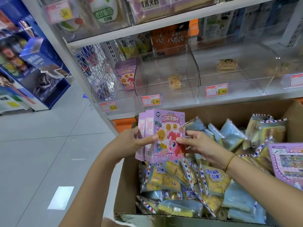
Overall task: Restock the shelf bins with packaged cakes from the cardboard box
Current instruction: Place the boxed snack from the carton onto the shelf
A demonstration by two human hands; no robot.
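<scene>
In the head view, two purple boxes [164, 136] are held upright between the left hand [131, 141] and the right hand [199, 145], fingers [150, 138] pinched on their faces, above the cardboard box [124, 181] where the packaged cakes [211, 179] lie. The pair is best kept squared and carried level to the left shelf bin [105, 90] (a matching box [125, 74] stands there).

The open cardboard box [126, 185] stands below the shelf, heaped with loose packaged cakes [211, 179] in blue-and-yellow wrappers with striped edges. The clear shelf bins [180, 94] above hold one cake each. Two purple cartons [164, 136] are held upright over the box's left side.
</scene>
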